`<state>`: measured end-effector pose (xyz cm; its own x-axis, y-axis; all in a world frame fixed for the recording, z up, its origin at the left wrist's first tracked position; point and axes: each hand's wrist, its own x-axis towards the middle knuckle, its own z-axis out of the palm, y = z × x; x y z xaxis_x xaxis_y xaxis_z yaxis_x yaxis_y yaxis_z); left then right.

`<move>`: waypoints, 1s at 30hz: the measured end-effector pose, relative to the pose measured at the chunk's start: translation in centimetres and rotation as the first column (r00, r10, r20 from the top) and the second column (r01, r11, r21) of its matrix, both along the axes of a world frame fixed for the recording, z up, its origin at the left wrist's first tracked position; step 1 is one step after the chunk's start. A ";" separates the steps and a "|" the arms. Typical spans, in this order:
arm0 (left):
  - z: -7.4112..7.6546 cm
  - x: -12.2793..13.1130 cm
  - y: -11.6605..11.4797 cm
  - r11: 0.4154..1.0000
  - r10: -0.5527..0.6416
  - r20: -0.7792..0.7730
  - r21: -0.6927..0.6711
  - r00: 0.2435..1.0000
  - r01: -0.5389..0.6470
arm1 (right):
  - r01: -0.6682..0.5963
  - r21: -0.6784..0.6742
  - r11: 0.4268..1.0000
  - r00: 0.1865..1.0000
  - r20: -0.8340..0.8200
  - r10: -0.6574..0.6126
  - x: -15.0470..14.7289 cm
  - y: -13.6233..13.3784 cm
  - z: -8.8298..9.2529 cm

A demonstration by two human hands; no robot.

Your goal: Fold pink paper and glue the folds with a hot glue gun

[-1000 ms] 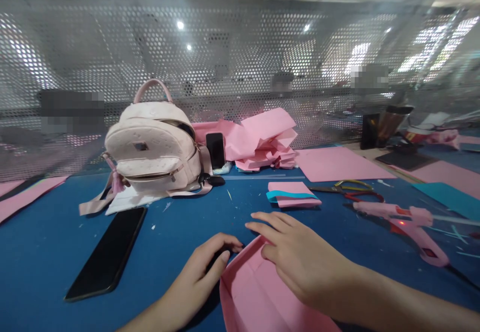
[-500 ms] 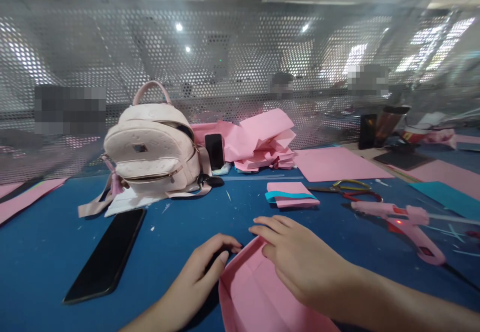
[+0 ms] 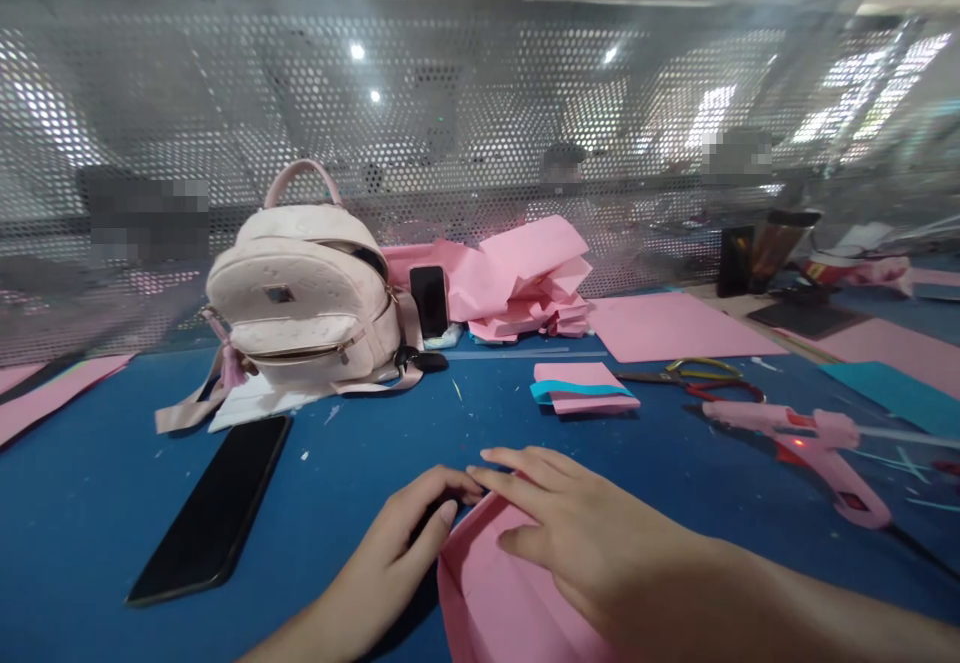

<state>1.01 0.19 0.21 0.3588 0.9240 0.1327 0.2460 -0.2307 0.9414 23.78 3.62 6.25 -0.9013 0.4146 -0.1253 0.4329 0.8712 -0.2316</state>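
A folded pink paper (image 3: pixel 487 583) with a raised edge lies at the bottom centre, in front of me. My left hand (image 3: pixel 409 533) is curled at its left side, thumb and bent fingers by the corner of the fold. Across the far edge of the paper reaches my right hand (image 3: pixel 577 518), with its thumb on the inner face and its longer fingers over the fold, close to the left fingertips. That hand and wrist hide the right part of the paper. Just beyond the hands lies a small folded pink piece (image 3: pixel 585 398) with a blue strip (image 3: pixel 581 389).
A pink glue gun (image 3: pixel 810 443) with a lit red light lies to the right, near scissors (image 3: pixel 705 373). At left are a large black phone (image 3: pixel 214 513) and a pale backpack (image 3: pixel 304 293). Crumpled pink paper (image 3: pixel 532 278) lies before a perforated metal screen (image 3: pixel 480 113).
My right hand has slid left along the paper's folded edge, so its fingertips now meet the left ones. My left hand stays in place.
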 end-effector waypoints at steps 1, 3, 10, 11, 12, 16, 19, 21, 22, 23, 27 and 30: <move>0.0 0.0 0.0 1.000 0.001 -0.001 0.002 1.000 -0.001 | -0.001 -0.002 1.000 1.000 0.005 0.001 -0.1 0.0 0.0; -0.1 -0.1 -0.1 1.000 0.002 -0.004 0.005 1.000 -0.002 | 0.002 -0.005 1.000 1.000 0.015 -0.002 -0.2 0.2 0.0; -0.3 -0.1 -0.2 1.000 0.011 -0.033 0.000 0.999 -0.011 | 0.026 0.000 1.000 0.999 0.021 -0.026 -0.1 0.4 0.1; -0.3 -0.1 -0.2 1.000 0.011 -0.033 -0.001 0.999 -0.011 | 0.026 -0.002 1.000 0.999 0.027 -0.026 -0.1 0.3 0.2; -0.2 -0.1 -0.2 1.000 0.009 -0.032 -0.001 0.999 -0.009 | 0.026 -0.006 1.000 0.999 0.036 -0.026 -0.1 0.3 0.2; -0.1 -0.1 -0.1 1.000 0.002 -0.025 0.003 1.000 -0.002 | 0.019 -0.024 1.000 0.998 0.063 -0.018 -0.2 0.3 0.2; -0.2 -0.2 -0.1 1.000 0.006 -0.028 0.003 1.000 -0.006 | 0.004 -0.008 1.000 1.000 0.005 -0.004 0.0 0.5 -0.2; -0.2 -0.2 0.0 1.000 0.006 -0.025 0.004 1.000 -0.005 | -0.012 0.017 1.000 0.995 -0.097 0.014 0.1 0.6 -0.4; -0.2 -0.2 0.0 1.000 0.005 -0.022 0.007 1.000 -0.005 | -0.019 0.036 0.999 0.987 -0.159 0.025 0.1 0.6 -0.4; -0.2 -0.2 0.0 1.000 0.006 -0.019 0.010 1.000 -0.006 | -0.016 0.057 0.998 0.975 -0.221 0.029 0.1 0.6 -0.3; -0.1 -0.1 -0.1 1.000 0.012 -0.020 0.002 1.000 -0.012 | 0.006 0.111 0.994 0.955 -0.295 0.027 -0.3 0.1 0.0; 0.0 -0.1 -0.3 1.000 0.011 -0.019 0.006 1.000 -0.010 | -0.116 0.117 0.986 0.972 -0.192 0.137 -0.6 -0.9 0.1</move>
